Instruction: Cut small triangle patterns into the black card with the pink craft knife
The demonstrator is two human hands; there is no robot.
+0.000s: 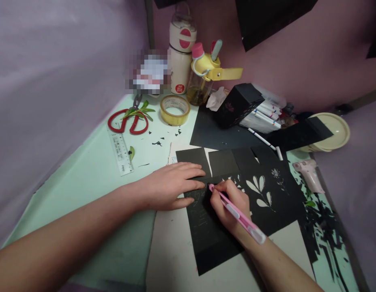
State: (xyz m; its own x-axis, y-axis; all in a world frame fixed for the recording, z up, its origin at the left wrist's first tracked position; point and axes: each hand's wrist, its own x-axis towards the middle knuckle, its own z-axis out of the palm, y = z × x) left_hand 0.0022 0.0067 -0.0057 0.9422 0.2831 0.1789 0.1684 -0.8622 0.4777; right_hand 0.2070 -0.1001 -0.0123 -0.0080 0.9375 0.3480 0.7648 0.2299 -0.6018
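Observation:
A sheet of black paper [218, 243] lies on a white board, with leaf and flower shapes cut through its right part and faint drawn lines at its left. My left hand [172, 184] rests flat on the paper's left edge, fingers stretched out. In my right hand [233, 202] is a pink craft knife [241, 217], held like a pen. Its tip touches or nearly touches the paper just right of my left fingertips; the blade itself is too small to make out.
Red-handled scissors [128, 121], a clear ruler [121, 150] and a tape roll [175, 110] lie at the left. Behind stand a white bottle [180, 61] and a yellow-lidded bottle [203, 77]. A black box [239, 105], markers [265, 111] and black scraps [324, 231] are at the right.

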